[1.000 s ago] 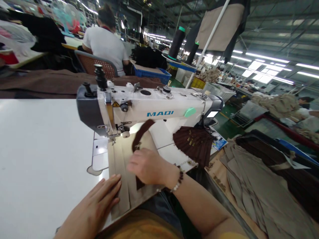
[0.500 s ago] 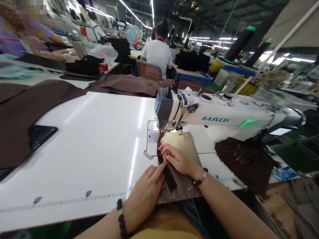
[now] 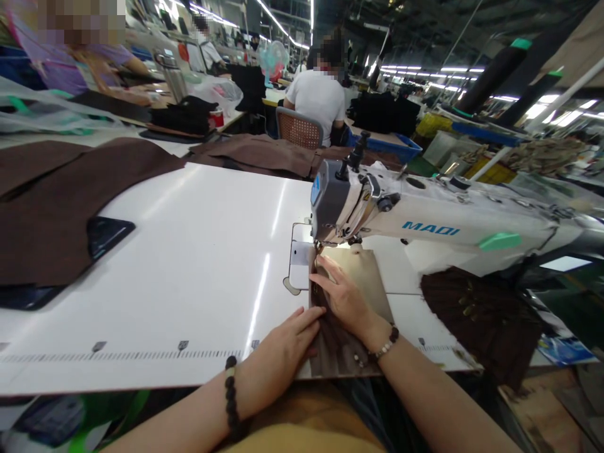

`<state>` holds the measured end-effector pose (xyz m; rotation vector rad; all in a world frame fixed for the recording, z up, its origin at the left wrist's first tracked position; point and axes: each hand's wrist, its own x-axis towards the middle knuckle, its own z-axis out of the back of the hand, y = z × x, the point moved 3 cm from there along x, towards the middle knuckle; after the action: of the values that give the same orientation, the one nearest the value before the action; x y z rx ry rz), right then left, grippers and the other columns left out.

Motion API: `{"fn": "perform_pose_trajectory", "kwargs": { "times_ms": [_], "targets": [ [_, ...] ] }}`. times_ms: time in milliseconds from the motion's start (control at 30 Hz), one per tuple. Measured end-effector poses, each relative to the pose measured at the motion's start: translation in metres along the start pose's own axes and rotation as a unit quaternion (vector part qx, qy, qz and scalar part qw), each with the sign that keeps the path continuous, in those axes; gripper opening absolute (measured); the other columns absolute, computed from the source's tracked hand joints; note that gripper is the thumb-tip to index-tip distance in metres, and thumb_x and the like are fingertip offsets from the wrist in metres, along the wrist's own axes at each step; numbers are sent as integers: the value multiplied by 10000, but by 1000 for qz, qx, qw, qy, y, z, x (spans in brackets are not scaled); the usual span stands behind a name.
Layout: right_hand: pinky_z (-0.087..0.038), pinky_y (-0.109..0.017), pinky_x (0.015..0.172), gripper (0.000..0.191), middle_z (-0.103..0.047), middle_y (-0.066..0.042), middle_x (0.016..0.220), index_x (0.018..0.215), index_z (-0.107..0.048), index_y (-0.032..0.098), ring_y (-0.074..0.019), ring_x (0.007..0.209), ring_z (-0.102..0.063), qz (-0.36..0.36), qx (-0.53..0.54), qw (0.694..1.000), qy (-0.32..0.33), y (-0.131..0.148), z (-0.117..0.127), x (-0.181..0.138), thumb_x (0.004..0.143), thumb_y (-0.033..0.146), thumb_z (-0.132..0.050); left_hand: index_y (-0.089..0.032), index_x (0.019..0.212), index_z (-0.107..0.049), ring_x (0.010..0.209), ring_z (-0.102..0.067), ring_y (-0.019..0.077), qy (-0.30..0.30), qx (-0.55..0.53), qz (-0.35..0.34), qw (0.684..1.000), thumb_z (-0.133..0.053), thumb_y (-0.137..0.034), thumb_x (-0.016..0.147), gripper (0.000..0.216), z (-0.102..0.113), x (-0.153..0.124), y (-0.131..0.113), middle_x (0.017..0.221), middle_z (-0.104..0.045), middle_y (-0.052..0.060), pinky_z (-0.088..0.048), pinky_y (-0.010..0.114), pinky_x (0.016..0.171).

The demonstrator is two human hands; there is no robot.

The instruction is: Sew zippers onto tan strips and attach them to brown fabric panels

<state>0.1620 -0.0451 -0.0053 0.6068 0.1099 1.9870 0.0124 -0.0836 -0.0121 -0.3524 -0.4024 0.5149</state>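
A tan fabric piece (image 3: 365, 270) lies under the head of a white sewing machine (image 3: 401, 214), with a dark brown strip (image 3: 325, 321) along its left side. My right hand (image 3: 349, 305) rests on the fabric and strip just in front of the needle area, its fingers stretched out and apart. Nearer to me, my left hand (image 3: 283, 346) lies with extended fingers, its fingertips touching the strip's left side. The needle point is too small to make out. Part of the fabric is hidden beneath my right hand and wrist.
Brown fabric panels (image 3: 51, 214) cover the table's left side, over a dark glossy object (image 3: 111, 236). A gathered brown piece (image 3: 476, 314) lies right of the machine. A ruler scale (image 3: 141, 355) runs along the front edge. People sit at workstations beyond.
My right hand's fingers have spread and flattened onto the fabric, and my two hands' fingertips have moved apart. The view has shifted, so the scene sits farther right.
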Motion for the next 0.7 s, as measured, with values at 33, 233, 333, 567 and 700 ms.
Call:
{"fn": "perform_pose_trajectory", "kwargs": {
  "times_ms": [33,233,333,567,700],
  "targets": [
    [-322,-417,1038,335,-386,-113,1334,1094,-580,158,-208,1266,-295,0,1,1000,2,1,0,0,856,124,-347,-89,1103,-506,1149,-481,197,1,-13,6,1000,-467,-68,817,290,2,0,1,1255,-481,117,-392,332,1016],
    [-316,-450,1033,385,-379,-126,1338,1210,-501,170,-216,1263,-308,15,34,999,21,2,4,-1,859,149,-346,-76,1068,-523,1173,-457,191,3,-24,-35,999,-433,-79,839,246,24,2,-11,1186,-538,122,-339,337,1052],
    [-323,-454,1029,360,-352,-133,1357,1150,-552,165,-225,1281,-284,8,57,998,22,1,6,-2,858,148,-342,-91,1047,-543,1206,-421,174,13,-28,-68,997,-378,-111,879,236,31,2,-17,1199,-536,109,-317,311,1064],
    [-315,-416,1055,386,-384,-132,1340,1220,-479,127,-193,1267,-321,-78,60,995,4,-5,2,2,858,141,-345,-101,1080,-526,1151,-479,191,3,17,-11,1000,-438,-160,872,234,13,-3,-2,1184,-540,104,-346,352,1050],
    [-314,-429,1053,372,-374,-147,1348,1196,-510,108,-215,1274,-313,-93,43,994,26,-4,0,-2,875,182,-338,-102,1026,-563,1168,-461,163,5,33,-53,998,-347,-127,905,250,13,-5,-4,1176,-555,103,-286,353,1078]
  ]
}}
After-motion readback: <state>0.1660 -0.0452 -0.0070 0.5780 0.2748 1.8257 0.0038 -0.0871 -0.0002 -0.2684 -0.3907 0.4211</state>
